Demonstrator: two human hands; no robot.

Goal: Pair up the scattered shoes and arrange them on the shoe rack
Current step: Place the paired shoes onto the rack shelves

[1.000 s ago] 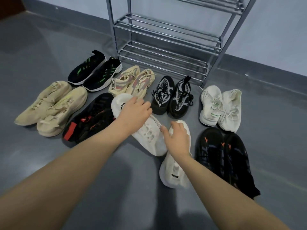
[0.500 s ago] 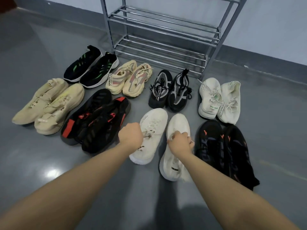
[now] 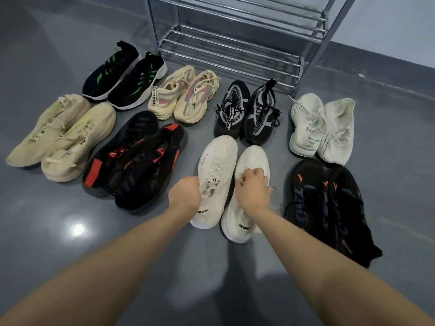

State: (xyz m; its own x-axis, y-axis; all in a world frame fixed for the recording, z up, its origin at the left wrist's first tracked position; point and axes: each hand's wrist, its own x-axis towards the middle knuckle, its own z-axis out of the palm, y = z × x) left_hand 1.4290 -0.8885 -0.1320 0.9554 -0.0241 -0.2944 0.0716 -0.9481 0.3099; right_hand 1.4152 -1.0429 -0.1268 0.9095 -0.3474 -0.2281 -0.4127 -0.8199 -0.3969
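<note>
Two white sneakers lie side by side on the grey floor, toes pointing away from me. My left hand (image 3: 184,196) grips the left white sneaker (image 3: 217,161) at its laces and collar. My right hand (image 3: 253,189) is closed on the laces of the right white sneaker (image 3: 253,158). The metal shoe rack (image 3: 235,38) stands against the wall beyond the shoes, and the shelves I can see hold nothing.
Other pairs lie around: beige sneakers (image 3: 61,135), black-and-green (image 3: 124,76), black-and-red (image 3: 136,158), tan-and-pink (image 3: 183,97), black-and-grey (image 3: 247,111), white-and-green (image 3: 322,128), black with orange marks (image 3: 327,203). Bare floor spreads in front near me.
The left white sneaker was turned upright and set down beside the right one, toes forward. Both hands drew back toward me and now hold the pair at the laces.
</note>
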